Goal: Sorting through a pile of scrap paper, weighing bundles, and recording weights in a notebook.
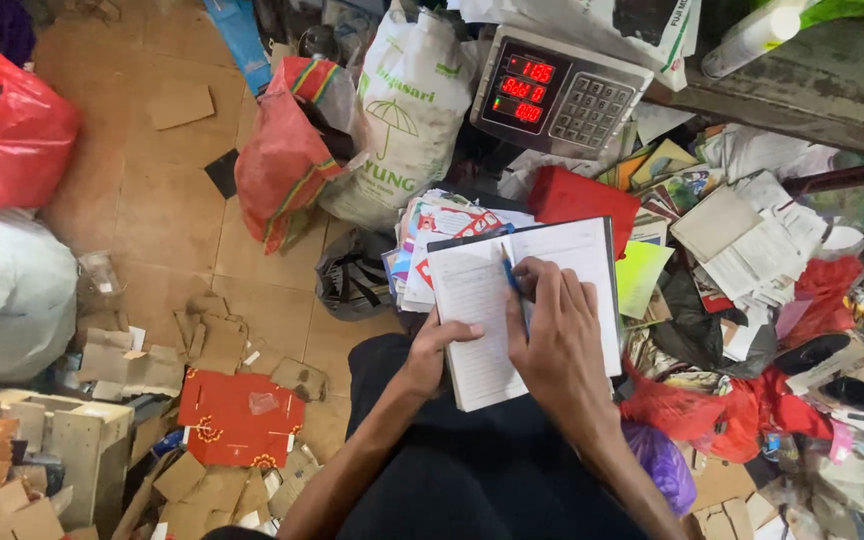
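An open lined notebook [482, 300] with a dark cover rests on my lap. My right hand [555, 335] lies across its middle, gripping a blue pen [510, 275] with the tip on the left page. At the notebook's lower left edge my left hand [430, 350] steadies it, thumb on the page.
A digital weighing scale [559, 92] with red digits sits ahead. Stacks of papers and books [742, 240] lie to the right. A red-striped sack [287, 150] and a white sack [407, 110] stand ahead left. Torn cardboard [202, 345] and a red flattened box [240, 418] litter the tiled floor.
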